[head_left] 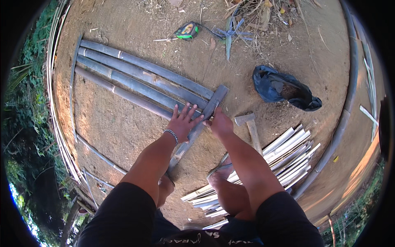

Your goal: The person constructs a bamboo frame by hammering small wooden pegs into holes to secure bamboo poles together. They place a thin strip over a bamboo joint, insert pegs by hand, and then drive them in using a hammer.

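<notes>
**Bare earth ground with bamboo and tools**

Dry brown dirt ground (pixel 123 123) carries everything. Four long grey bamboo poles (pixel 135 78) lie side by side, with a flat bamboo slat (pixel 201 121) laid across their near ends. A bundle of pale split strips (pixel 284 156) lies to the right, a hammer (pixel 251 127) beside it. Farther off sit a crumpled black plastic bag (pixel 284 88) and a green tape measure (pixel 187 31).

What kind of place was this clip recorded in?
Most likely an outdoor work yard on bare earth at the edge of greenery. Split bamboo poles lie on the dirt ground, a pile of pale bamboo slats sits beside a hammer, and a tape measure lies nearby.
</notes>
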Action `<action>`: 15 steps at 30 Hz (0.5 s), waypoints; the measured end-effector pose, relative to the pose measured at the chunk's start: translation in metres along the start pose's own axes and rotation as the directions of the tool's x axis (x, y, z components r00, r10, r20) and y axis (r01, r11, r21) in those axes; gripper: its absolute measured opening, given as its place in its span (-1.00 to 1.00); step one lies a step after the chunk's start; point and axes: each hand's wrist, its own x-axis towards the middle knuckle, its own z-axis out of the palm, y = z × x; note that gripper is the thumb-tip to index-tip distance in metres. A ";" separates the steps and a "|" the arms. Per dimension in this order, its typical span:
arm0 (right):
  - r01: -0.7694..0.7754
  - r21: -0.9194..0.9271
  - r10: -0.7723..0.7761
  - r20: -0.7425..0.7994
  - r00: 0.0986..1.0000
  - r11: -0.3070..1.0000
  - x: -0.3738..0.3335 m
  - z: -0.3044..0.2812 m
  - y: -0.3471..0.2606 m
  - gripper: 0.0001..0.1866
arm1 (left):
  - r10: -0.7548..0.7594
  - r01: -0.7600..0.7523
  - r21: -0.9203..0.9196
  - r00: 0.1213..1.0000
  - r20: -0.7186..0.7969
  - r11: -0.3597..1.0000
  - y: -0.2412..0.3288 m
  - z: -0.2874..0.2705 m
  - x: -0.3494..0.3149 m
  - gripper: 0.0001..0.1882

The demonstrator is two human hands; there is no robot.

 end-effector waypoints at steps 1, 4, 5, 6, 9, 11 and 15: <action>-0.015 0.000 0.015 0.005 1.000 1.000 -0.001 0.000 -0.002 -0.30 | 0.005 -0.004 0.001 1.000 -0.021 1.000 -0.002 0.002 -0.001 0.39; 0.014 -0.011 -0.014 -0.042 0.999 1.000 0.001 0.003 0.001 -0.30 | 0.014 -0.013 0.009 0.999 -0.051 1.000 -0.002 0.004 -0.003 0.40; 0.032 -0.011 -0.033 -0.065 0.997 0.999 0.005 -0.002 0.002 -0.30 | 0.015 -0.014 0.020 0.999 -0.050 1.000 -0.002 -0.002 0.000 0.40; 0.041 -0.005 -0.042 -0.068 0.997 0.999 0.003 0.002 0.005 -0.30 | 0.022 -0.021 0.023 0.999 -0.028 1.000 -0.001 -0.001 -0.003 0.41; 0.055 -0.010 -0.055 -0.105 0.993 0.998 0.001 0.013 0.012 -0.29 | 0.031 -0.028 0.032 0.997 -0.076 0.999 -0.003 0.004 0.000 0.44; 0.043 -0.013 -0.044 -0.144 0.989 0.999 0.000 0.016 0.013 -0.29 | 0.038 -0.034 0.037 0.993 -0.108 0.999 -0.002 0.005 -0.001 0.47; -0.028 0.017 0.031 -0.230 0.973 0.999 -0.014 0.025 0.008 -0.29 | 0.050 -0.041 0.057 0.983 -0.178 0.998 -0.002 0.013 -0.003 0.51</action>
